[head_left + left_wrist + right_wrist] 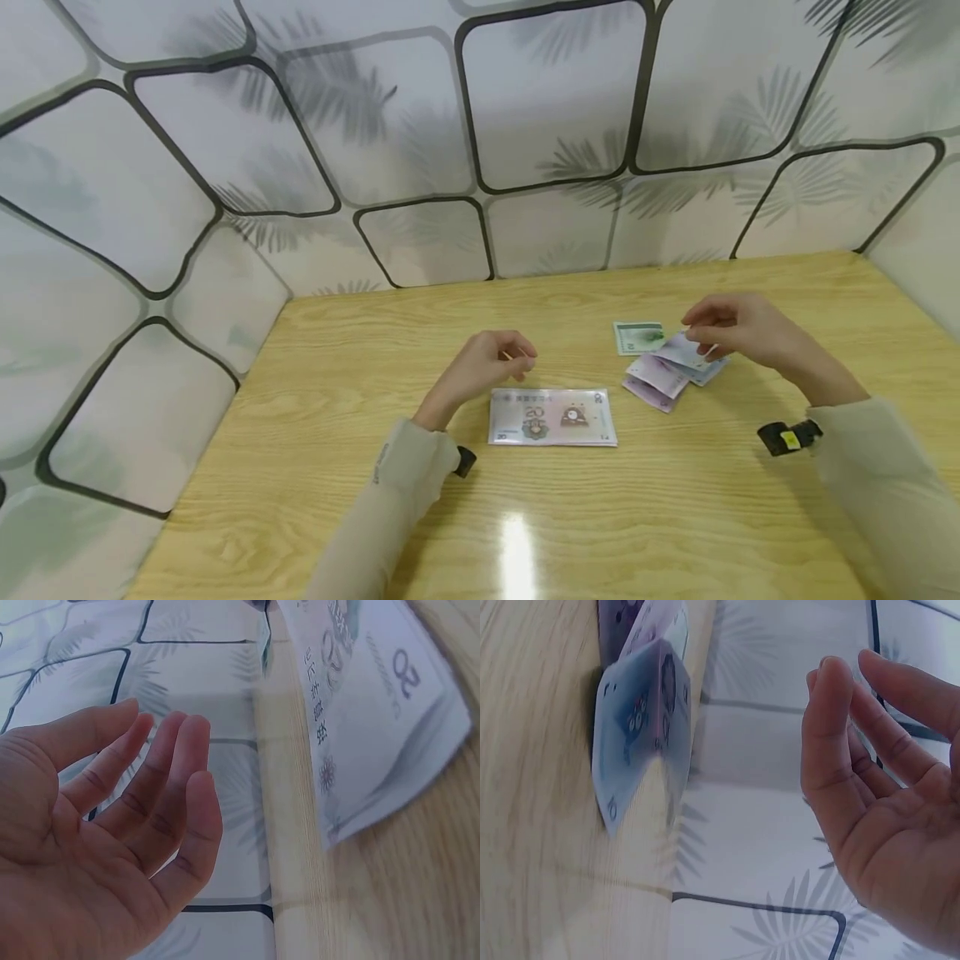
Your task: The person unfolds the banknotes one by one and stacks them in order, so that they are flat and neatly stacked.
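A neat stack of pale banknotes point(552, 417) marked 20 lies flat on the table; its curled edge fills the upper right of the left wrist view. Just beyond its left end hovers my left hand point(487, 362), fingers loosely bent and holding nothing. Farther right is a loose group of notes: a folded purple banknote point(657, 377), a bluish folded banknote point(630, 739) and a green banknote point(639, 337) behind them. My right hand point(742, 329) hangs above this group. In the right wrist view its relaxed fingers point(829, 742) stand apart from the notes, with nothing between them.
The wooden table point(360, 367) meets a patterned wall point(555, 100) at the back and another on the left. Dark wrist devices sit on both cuffs, the right one point(789, 437) carrying a yellow label. A light reflection shows near the front.
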Demonstrator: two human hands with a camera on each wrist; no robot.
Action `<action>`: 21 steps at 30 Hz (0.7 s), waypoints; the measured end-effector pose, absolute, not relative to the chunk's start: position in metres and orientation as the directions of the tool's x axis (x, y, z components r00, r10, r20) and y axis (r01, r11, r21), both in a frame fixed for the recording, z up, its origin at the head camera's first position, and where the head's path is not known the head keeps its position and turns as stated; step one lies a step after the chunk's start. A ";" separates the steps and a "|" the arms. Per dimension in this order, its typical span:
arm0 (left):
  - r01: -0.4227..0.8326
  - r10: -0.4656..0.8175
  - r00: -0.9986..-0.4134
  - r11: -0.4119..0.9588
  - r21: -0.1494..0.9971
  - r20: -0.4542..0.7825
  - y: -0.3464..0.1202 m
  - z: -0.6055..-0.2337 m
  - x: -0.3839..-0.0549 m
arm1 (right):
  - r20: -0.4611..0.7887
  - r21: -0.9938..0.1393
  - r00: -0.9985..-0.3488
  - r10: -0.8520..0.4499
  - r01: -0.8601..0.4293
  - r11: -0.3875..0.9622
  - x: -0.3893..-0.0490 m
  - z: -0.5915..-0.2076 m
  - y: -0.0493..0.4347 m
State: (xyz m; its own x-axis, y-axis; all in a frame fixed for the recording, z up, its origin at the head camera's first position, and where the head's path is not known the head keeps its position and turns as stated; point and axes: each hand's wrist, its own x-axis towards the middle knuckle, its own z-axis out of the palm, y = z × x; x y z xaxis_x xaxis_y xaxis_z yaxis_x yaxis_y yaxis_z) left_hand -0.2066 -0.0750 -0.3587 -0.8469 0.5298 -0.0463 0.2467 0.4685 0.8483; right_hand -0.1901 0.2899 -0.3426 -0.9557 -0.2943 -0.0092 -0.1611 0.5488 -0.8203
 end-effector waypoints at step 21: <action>0.273 0.581 -0.814 0.408 0.871 -0.017 -0.021 -0.349 -0.220 | -0.059 -0.823 -0.977 -0.203 -0.067 0.564 -0.191 -0.354 0.337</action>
